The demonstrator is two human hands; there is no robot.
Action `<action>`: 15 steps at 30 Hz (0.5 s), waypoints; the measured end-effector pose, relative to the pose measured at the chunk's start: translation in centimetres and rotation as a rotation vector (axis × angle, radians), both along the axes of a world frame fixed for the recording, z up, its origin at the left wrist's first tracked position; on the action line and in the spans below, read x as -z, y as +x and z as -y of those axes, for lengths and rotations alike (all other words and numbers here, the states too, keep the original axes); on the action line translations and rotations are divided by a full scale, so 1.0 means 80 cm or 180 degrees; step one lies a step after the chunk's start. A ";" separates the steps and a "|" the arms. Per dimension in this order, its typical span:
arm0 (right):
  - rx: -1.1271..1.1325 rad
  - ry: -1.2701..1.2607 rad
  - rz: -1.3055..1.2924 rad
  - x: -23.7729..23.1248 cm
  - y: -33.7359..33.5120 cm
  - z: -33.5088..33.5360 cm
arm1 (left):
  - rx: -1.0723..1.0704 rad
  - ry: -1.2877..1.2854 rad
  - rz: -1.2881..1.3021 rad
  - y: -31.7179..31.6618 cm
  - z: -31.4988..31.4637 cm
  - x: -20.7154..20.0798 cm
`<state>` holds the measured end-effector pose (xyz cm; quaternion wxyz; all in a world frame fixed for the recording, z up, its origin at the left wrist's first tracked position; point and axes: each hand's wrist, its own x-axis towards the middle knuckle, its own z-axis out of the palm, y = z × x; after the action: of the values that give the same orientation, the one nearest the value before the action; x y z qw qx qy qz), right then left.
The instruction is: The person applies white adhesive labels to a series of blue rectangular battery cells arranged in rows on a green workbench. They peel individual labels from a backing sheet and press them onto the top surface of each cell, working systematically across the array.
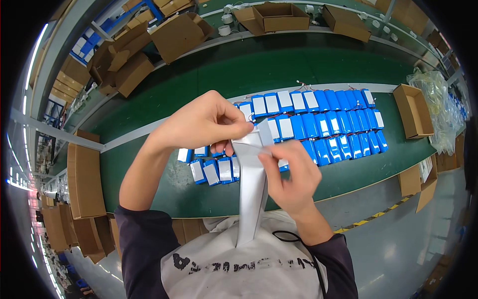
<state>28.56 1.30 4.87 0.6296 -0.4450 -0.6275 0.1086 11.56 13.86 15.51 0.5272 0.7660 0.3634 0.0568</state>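
Note:
A long, glossy grey-white strip (252, 194) hangs between my hands, its lower end reaching down in front of my shirt. The top of it looks folded or partly peeled into layers. My left hand (206, 122) pinches the upper left edge with thumb and forefinger. At the right edge, a little lower, my right hand (295, 174) grips the strip between thumb and fingers and looks slightly blurred. Behind the hands, several blue battery packs (322, 124) with thin wires lie in rows on the green table (144, 174). Many carry a white patch on top; the strip and hands hide some.
An open cardboard box (413, 110) and clear plastic bags (438, 109) sit at the table's right end. Another carton (85, 179) stands at the left. Beyond a metal rail lies a green belt-like surface (209, 70), with open boxes (279, 19) along its far side.

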 end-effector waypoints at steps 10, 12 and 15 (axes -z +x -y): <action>0.0927 0.0641 -0.0119 0.013 0.142 0.045 | -0.0828 0.1797 -0.0244 -0.048 -0.024 0.079; 0.1393 -0.0124 0.0640 0.013 0.233 0.055 | -0.0859 0.2338 -0.0341 -0.065 -0.056 0.107; 0.1662 -0.1181 0.1561 0.010 0.334 0.057 | -0.0836 0.2666 -0.0651 -0.073 -0.109 0.152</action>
<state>55.29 -3.27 4.09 0.3767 -0.7083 -0.5947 -0.0529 5.74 22.55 3.32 0.1215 0.8624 0.4535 0.1895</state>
